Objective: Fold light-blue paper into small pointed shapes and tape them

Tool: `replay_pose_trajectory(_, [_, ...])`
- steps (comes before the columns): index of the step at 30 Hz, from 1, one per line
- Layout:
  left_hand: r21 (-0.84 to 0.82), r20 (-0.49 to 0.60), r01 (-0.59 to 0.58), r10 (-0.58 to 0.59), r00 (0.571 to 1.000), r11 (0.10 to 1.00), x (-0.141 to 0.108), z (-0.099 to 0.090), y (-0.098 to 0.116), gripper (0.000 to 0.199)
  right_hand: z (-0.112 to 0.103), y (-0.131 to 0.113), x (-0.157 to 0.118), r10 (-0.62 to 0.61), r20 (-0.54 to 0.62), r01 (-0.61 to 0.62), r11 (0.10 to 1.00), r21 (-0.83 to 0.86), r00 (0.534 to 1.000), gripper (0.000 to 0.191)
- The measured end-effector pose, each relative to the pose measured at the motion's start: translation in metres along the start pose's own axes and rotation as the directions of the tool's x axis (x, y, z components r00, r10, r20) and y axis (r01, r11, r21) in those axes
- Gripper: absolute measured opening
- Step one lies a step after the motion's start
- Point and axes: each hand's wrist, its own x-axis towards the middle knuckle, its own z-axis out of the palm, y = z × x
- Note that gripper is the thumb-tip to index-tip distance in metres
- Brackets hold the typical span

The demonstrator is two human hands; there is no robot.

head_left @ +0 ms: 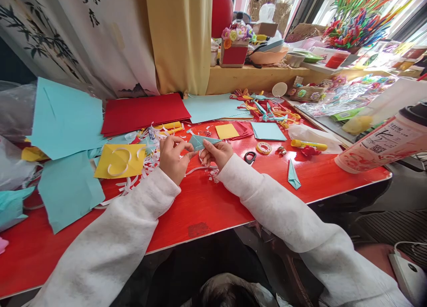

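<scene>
A folded light-blue paper piece is held up over the red table between both hands. My left hand pinches its left end with thumb and fingers. On its right side, my right hand grips it, the thumb lying on top. Just right of my right hand lie scissors, of which a black handle loop shows. Another folded light-blue paper piece, narrow and pointed, rests near the table's front edge. White paper strips are scattered beside my left hand.
Red paper sheets and light-blue sheets lie at the back and left. Small yellow squares and blue squares sit behind my hands. A tape roll, a glue stick and a tilted drink cup are on the right.
</scene>
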Motion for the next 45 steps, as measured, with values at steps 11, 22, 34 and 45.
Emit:
replay_pose_trajectory(11, [-0.491, 0.487, 0.621, -0.398, 0.777, 0.611, 0.005, -0.007, 0.009, 0.024, -0.004, 0.006, 0.006, -0.003, -0.029, 0.002, 0.999, -0.043, 1.000, 0.032])
replay_pose_trajectory(22, [-0.539, 0.547, 0.677, -0.404, 0.733, 0.501, 0.008, -0.011, 0.011, 0.027, -0.009, -0.008, 0.006, 0.111, 0.028, -0.113, 0.989, 0.094, 0.993, 0.014])
replay_pose_trajectory(34, [-0.596, 0.492, 0.656, -0.436, 0.754, 0.462, 0.010, -0.014, 0.008, 0.027, -0.013, -0.014, 0.005, 0.103, 0.095, -0.109, 0.992, 0.061, 0.990, 0.017])
replay_pose_trajectory(45, [-0.575, 0.636, 0.752, -0.402, 0.659, 0.324, 0.012, -0.018, 0.014, 0.039, -0.018, -0.014, 0.007, 0.100, 0.012, -0.101, 0.994, 0.047, 0.995, 0.016])
